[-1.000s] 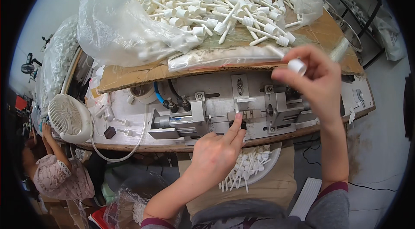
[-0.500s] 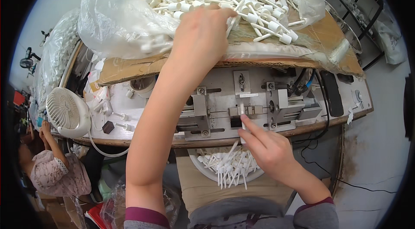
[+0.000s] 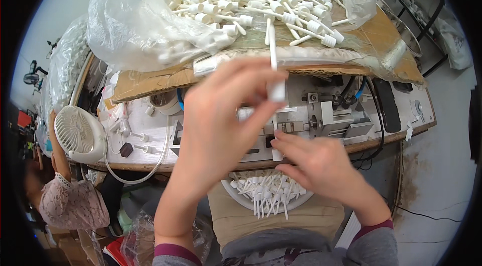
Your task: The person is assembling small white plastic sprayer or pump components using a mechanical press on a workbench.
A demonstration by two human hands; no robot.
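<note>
Item in hand: one white plastic stick with a cap (image 3: 275, 72), held upright, cap end down, pinched between the fingertips of the left hand (image 3: 221, 125), fingers closed on it above the middle of the counter (image 3: 150, 158). The right hand (image 3: 321, 163), nearer and to the right, has its fingers pressed together on a second white stick (image 3: 276, 151) standing at the near edge of the metal fixture (image 3: 321, 120). Handling note, as a judgement: the held stick likely seats best if kept vertical and lined up over the fixture's slot, with the right hand clearing the slot first so the two pieces do not collide. Stock: a heap of like white sticks (image 3: 251, 0) lying on a clear plastic bag (image 3: 125, 25), far centre, on brown cardboard (image 3: 150, 82). A round white bowl (image 3: 236, 193) of sticks sits below the counter's near edge. Left: a small white fan (image 3: 78, 133) with its cord; a second clear bag of white parts (image 3: 68, 65) far left. Right: a flat black oblong (image 3: 387, 105) on the counter; a small white paper tag (image 3: 407, 132) at the right edge, print unreadable. Another person's sleeve (image 3: 70, 200) is at lower left.
</note>
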